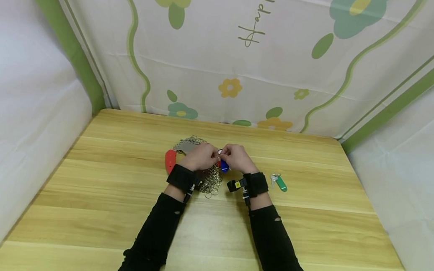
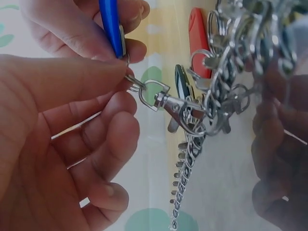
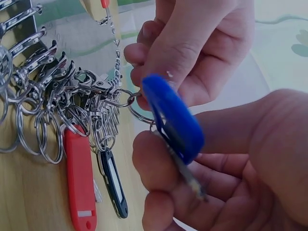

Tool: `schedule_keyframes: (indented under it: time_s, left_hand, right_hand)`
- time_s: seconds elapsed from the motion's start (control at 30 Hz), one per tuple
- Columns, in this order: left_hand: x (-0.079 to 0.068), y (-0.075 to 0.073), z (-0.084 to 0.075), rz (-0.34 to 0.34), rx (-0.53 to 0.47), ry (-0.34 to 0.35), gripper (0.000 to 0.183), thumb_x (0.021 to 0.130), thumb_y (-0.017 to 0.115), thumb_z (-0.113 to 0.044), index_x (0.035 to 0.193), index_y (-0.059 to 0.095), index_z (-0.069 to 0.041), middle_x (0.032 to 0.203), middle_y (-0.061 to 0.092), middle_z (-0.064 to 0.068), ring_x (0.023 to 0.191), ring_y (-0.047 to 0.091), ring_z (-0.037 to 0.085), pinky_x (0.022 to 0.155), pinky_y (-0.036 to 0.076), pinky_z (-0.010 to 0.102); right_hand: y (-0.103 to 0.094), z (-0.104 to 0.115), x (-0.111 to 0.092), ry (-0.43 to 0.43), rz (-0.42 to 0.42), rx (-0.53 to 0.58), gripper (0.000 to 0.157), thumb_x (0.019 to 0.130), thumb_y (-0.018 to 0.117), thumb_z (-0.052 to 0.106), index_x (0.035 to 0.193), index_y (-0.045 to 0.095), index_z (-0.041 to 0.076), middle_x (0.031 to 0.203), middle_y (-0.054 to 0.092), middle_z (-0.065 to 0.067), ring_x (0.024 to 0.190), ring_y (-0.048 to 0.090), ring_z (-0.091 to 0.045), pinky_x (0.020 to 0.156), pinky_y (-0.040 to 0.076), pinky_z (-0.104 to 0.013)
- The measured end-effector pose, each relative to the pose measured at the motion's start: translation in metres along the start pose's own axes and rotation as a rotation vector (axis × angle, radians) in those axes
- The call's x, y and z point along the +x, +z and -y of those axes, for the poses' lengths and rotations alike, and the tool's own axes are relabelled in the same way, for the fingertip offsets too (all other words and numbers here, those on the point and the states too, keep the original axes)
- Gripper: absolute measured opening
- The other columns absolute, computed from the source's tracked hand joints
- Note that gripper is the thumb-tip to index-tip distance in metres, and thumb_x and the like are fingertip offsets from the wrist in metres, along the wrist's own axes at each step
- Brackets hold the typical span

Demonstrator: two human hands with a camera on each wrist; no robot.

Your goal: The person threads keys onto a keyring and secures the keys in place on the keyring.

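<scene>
My left hand (image 1: 201, 156) pinches a split ring (image 3: 139, 113) between thumb and fingers. That ring is linked to a metal swivel clasp (image 2: 179, 109) in the bunch of clasps and rings. My right hand (image 1: 237, 157) meets it from the other side and holds a blue key tag (image 3: 178, 120), with a small key (image 3: 185, 175) against its fingers. A red key tag (image 3: 80, 178) and a black key tag (image 3: 112, 185) hang from the bunch beside the hands.
A shiny metal plate (image 1: 187, 146) lined with clasps lies left of the hands, near a red piece with small holes (image 1: 170, 160). Several rings (image 1: 210, 185) spread over the wooden table (image 1: 210, 236). Off to the right lie a green key tag (image 1: 281, 183) and a key (image 1: 273, 179).
</scene>
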State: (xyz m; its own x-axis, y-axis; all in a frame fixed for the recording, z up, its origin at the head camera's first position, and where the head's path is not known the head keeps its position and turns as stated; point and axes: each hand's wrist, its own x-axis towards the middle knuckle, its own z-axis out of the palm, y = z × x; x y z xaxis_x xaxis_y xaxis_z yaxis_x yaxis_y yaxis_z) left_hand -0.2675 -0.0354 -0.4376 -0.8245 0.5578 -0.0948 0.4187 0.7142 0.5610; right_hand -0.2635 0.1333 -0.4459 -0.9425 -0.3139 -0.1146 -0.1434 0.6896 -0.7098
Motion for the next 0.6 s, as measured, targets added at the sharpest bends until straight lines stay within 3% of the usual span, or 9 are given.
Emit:
schedule_keyframes:
  time_s: [0.27, 0.6]
  left_hand:
    - [0.0008, 0.0021, 0.0017, -0.008, -0.002, -0.022, 0.02, 0.097, 0.053, -0.016, 0.079, 0.059, -0.01, 0.067, 0.054, 0.003, 0.055, 0.047, 0.015, 0.057, 0.037, 0.028]
    - [-0.0001, 0.0002, 0.0017, -0.016, 0.011, 0.01, 0.017, 0.095, 0.055, -0.017, 0.081, 0.062, -0.011, 0.066, 0.054, 0.001, 0.055, 0.047, 0.014, 0.058, 0.038, 0.027]
  right_hand:
    - [-0.0013, 0.002, -0.0001, -0.024, 0.016, -0.012, 0.01, 0.096, 0.057, 0.014, 0.091, 0.063, 0.008, 0.082, 0.064, -0.005, 0.062, 0.058, -0.018, 0.053, 0.045, -0.03]
    - [0.0009, -0.0009, 0.001, -0.009, -0.003, 0.007, 0.011, 0.096, 0.057, 0.015, 0.094, 0.063, 0.006, 0.081, 0.063, -0.006, 0.061, 0.057, -0.019, 0.052, 0.044, -0.029]
